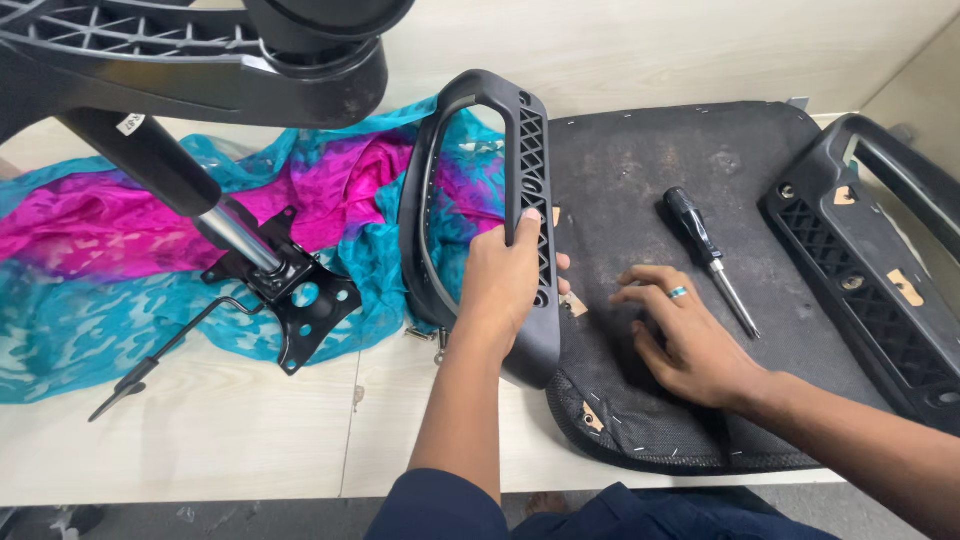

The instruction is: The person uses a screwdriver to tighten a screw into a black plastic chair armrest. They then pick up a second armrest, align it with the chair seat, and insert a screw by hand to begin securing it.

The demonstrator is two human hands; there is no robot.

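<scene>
Left hand point(510, 275) clamped round stiff, light-looking armrest point(530, 200) at seat base point(640, 190) left edge, ribbed bar best hold; right hand point(685, 335) flat, open, empty on base.

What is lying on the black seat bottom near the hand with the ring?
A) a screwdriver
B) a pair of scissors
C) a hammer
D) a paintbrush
A: a screwdriver with a black handle and metal shaft lies on the black seat bottom, just beside the right hand, which rests flat on it, while the left hand grips a black armrest.
</scene>
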